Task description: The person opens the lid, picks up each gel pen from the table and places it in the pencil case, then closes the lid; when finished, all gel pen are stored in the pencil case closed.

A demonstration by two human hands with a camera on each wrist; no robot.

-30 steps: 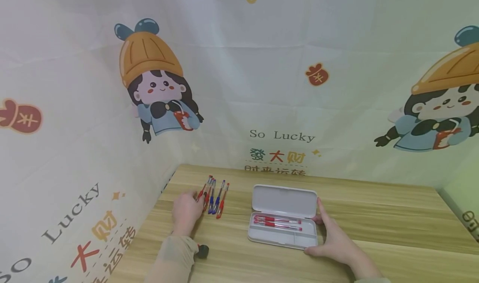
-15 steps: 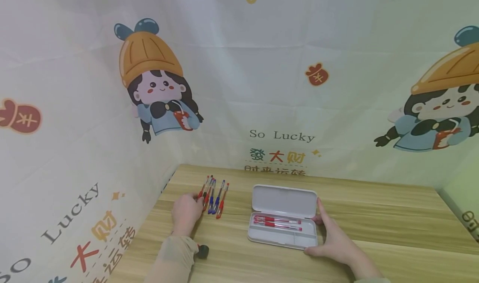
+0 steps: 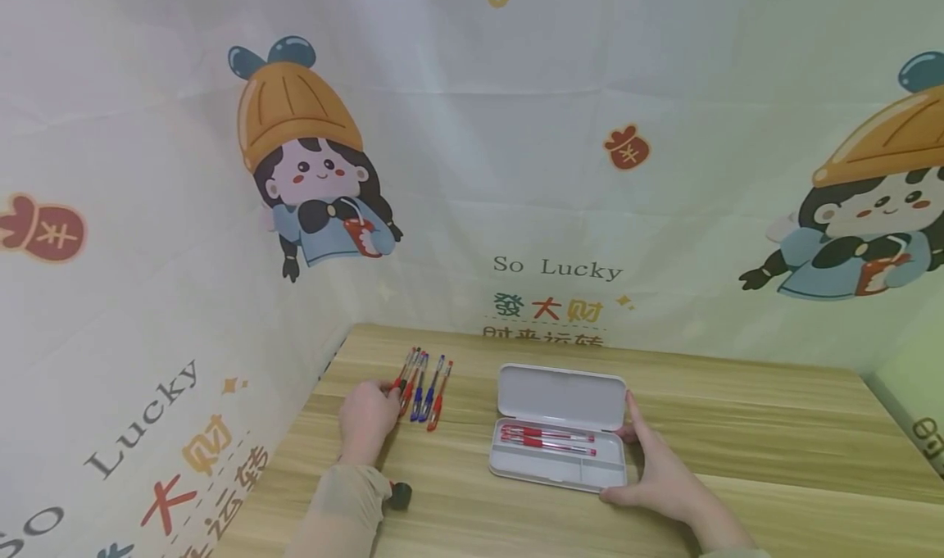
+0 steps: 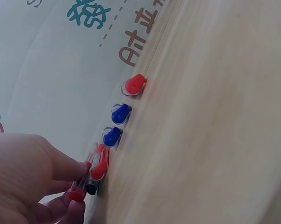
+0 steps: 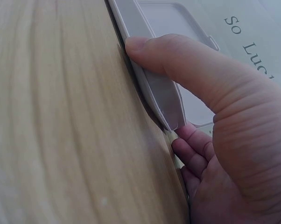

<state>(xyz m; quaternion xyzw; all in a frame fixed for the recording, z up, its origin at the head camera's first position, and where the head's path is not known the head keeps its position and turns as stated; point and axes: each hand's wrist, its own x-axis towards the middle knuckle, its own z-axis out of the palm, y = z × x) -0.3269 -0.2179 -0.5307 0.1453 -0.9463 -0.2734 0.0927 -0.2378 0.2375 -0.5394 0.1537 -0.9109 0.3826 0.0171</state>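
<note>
My left hand (image 3: 369, 415) is at the left end of a row of pens, its thumb and fingers pinching a red pen (image 4: 76, 193). Right against that pen lie a black pen (image 4: 91, 186) and another red pen (image 4: 100, 163). Two blue pens (image 3: 428, 402) and one more red pen (image 3: 437, 406) continue the row to the right. My right hand (image 3: 660, 476) grips the right end of a white pencil case (image 3: 538, 465), thumb on the front side and fingers behind. The case's lid stands open, and red pens (image 3: 549, 442) lie in its rear compartment.
A wooden table (image 3: 708, 427) carries everything, with a printed curtain (image 3: 457, 173) along its back and left edges. A dark round object (image 3: 400, 496) sits beside the left sleeve (image 3: 339, 509), partly hidden by it.
The red pen at my left hand has swung slightly to the right, closer in line with the row. My right hand and the pencil case stay in place.
</note>
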